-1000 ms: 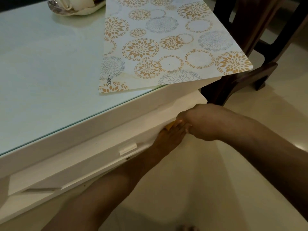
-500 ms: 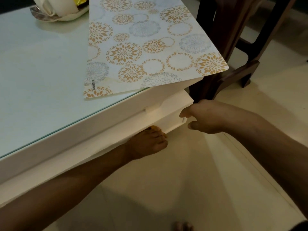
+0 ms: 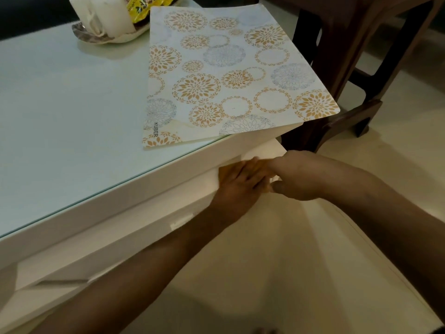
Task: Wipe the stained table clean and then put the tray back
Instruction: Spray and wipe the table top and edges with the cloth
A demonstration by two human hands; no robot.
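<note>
The white table (image 3: 72, 116) has a pale glass top. A shallow tray (image 3: 106, 37) stands at its far edge with white candles and a yellow packet on it. My left hand (image 3: 240, 182) lies flat, fingers straight, against the white drawer front (image 3: 144, 227) under the table's right corner. My right hand (image 3: 298, 177) is beside it and touches it, with its fingers curled toward the drawer's end and its thumb pointing left. Its fingertips are hidden, so I cannot tell whether it holds anything. No cloth is in sight.
A floral placemat (image 3: 228, 75) lies on the right part of the table and overhangs the corner. A dark wooden chair (image 3: 361, 68) stands close to the table's right side. Beige tiled floor (image 3: 289, 273) spreads below my arms.
The drawer that stood out a second ago is pushed in. My left hand, which held an orange thing under the drawer, has come up flat on the drawer front. My right hand moved against it.
</note>
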